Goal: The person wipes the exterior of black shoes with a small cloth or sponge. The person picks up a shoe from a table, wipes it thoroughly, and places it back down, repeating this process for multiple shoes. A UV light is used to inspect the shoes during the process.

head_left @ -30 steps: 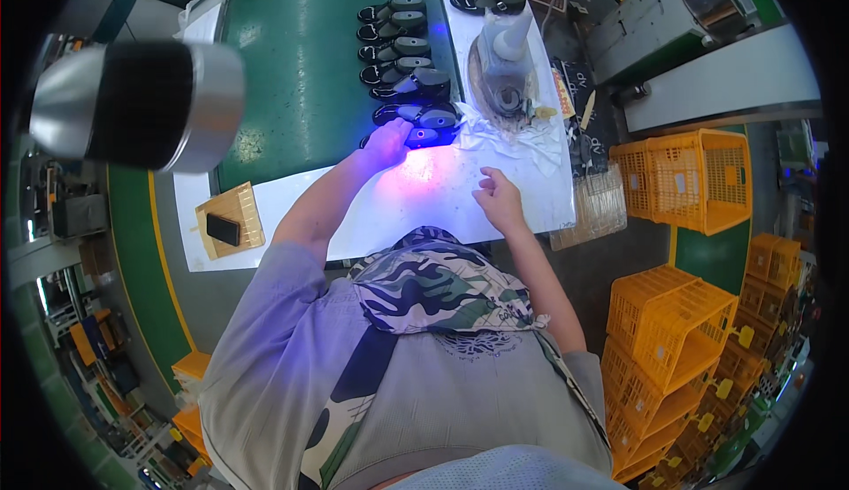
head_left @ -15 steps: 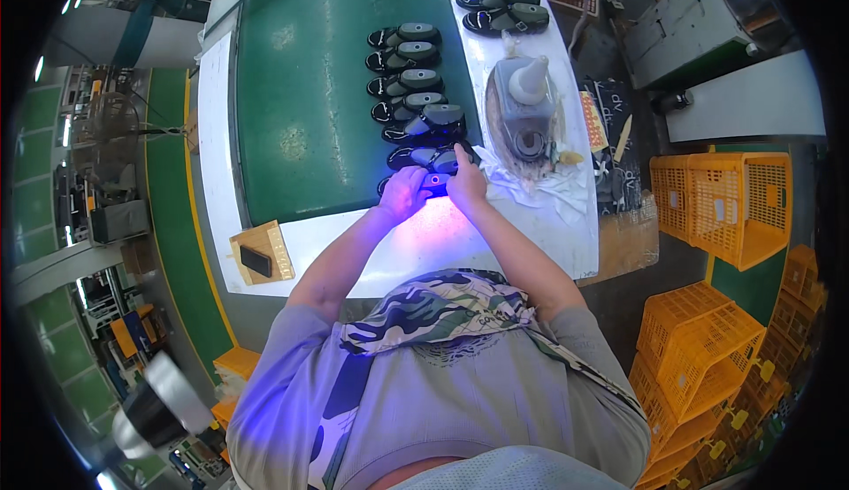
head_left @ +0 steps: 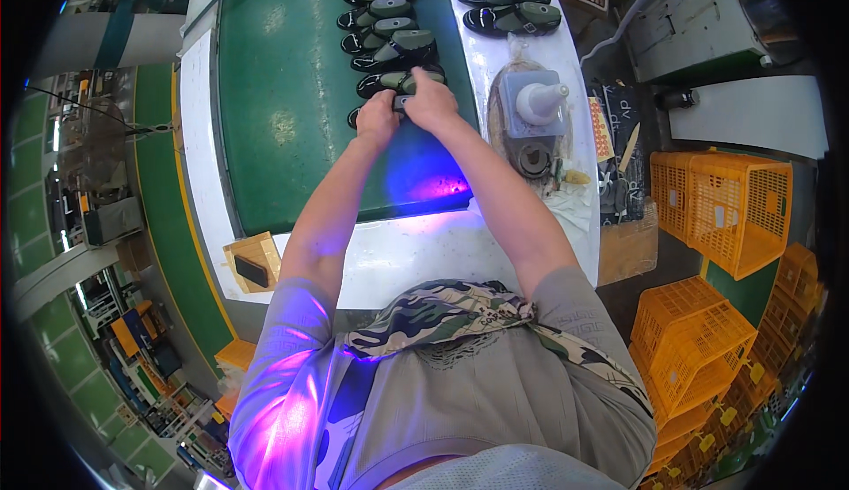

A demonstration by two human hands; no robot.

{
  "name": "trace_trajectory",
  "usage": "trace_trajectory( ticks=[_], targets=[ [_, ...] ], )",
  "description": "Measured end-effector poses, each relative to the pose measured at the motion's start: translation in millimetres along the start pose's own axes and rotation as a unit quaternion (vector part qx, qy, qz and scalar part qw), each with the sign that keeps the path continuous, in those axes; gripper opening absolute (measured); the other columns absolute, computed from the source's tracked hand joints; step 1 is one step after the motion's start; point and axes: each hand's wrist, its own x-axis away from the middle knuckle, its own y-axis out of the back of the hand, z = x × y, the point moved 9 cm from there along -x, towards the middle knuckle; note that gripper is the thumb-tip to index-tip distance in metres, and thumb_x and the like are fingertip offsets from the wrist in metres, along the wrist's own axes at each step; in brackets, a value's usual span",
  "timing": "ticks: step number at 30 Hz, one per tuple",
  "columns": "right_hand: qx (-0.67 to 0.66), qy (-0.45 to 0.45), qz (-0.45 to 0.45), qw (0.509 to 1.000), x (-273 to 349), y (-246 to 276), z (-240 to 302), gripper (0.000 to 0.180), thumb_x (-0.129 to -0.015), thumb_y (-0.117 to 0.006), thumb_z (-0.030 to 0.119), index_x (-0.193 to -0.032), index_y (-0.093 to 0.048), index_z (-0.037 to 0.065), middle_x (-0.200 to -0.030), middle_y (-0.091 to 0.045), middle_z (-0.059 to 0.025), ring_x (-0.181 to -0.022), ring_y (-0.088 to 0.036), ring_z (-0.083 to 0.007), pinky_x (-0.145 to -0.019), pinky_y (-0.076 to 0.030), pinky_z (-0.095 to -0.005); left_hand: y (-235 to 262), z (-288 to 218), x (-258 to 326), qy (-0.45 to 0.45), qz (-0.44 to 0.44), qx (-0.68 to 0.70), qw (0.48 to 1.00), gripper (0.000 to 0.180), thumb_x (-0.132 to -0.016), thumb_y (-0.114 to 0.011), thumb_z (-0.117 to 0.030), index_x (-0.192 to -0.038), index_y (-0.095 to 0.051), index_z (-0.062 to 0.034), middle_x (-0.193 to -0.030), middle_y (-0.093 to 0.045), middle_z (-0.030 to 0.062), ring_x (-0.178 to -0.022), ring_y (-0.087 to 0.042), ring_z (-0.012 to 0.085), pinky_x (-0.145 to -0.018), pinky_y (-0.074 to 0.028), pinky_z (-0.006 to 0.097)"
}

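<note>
Lining up the near shoe (head_left: 401,103), by the look of it

The near shoe lies on the green part of the counter (head_left: 292,172), at the wearer's end of a row of shoes (head_left: 389,52). The left hand (head_left: 378,117) appears clamped on it, over its middle, the black toe showing to the left. The right hand (head_left: 431,101) is at the heel end, 1 finger reaching toward the next shoe (head_left: 373,83); whether it grips anything, I cannot tell. So the near shoe sits between the 2 hands, partly covered by both.

The step in hand seems to be setting this shoe parallel to its neighbour. The next move probably calls for squaring the heel, then loosening both hands without nudging the next shoe.
</note>
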Motion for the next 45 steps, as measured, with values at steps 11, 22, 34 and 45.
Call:
trace_trajectory(
  ticks=[11, 22, 34, 45],
  targets=[
    [-0.593, 0.489, 0.325, 0.552, 354, 183, 172, 0.039, -0.092, -0.063, 0.027, -0.104, -0.067, -0.010, -0.102, -0.064, -0.0244, -0.082, -0.064, -0.0320, -0.072, -0.052, -0.0403, 0, -2, 63, -0.050, 0.038, -0.015, 0.998, 0.047, -0.079, -0.070, -0.011, -0.123, -0.055, -0.0085, -0.127, -0.057, 0.0120, -0.116, -0.055, 0.0333, -0.096, -0.047, 0.043],
    [-0.686, 0.550, 0.329, 0.344, 451, 185, 181, 0.060, -0.092, -0.065, 0.032, -0.123, -0.053, -0.018, -0.111, -0.056, -0.0265, -0.090, -0.064, -0.0292, -0.076, -0.053, -0.0364, -21, 37, 133, 0.271, -0.097, 0.324, 0.901, 0.058, -0.078, -0.077, -0.026, -0.124, -0.054, 0.0015, -0.113, -0.062, 0.0183, -0.103, -0.062, 0.0302, -0.087, -0.051, 0.039],
    [-0.718, 0.530, 0.301, 0.336, 444, 205, 170, 0.055, -0.091, -0.066, 0.030, -0.119, -0.056, -0.016, -0.109, -0.057, -0.0250, -0.086, -0.063, -0.0282, -0.073, -0.052, -0.0354, -99, 26, 101, 0.462, 0.023, 0.660, 0.592, 0.085, -0.083, -0.068, -0.055, -0.144, -0.029, -0.0113, -0.137, -0.036, 0.0324, -0.118, -0.048, 0.0482, -0.095, -0.045, 0.058],
    [-0.622, 0.399, 0.159, 0.655, 368, 239, 82, 0.041, -0.091, -0.064, 0.024, -0.115, -0.060, -0.009, -0.106, -0.063, -0.0209, -0.089, -0.062, -0.0268, -0.080, -0.051, -0.0368, -147, 60, 82, 0.536, -0.025, 0.625, 0.567, 0.043, -0.079, -0.069, -0.027, -0.116, -0.053, -0.0125, -0.113, -0.058, 0.0155, -0.092, -0.059, 0.0382, -0.085, -0.047, 0.055]
  ],
)
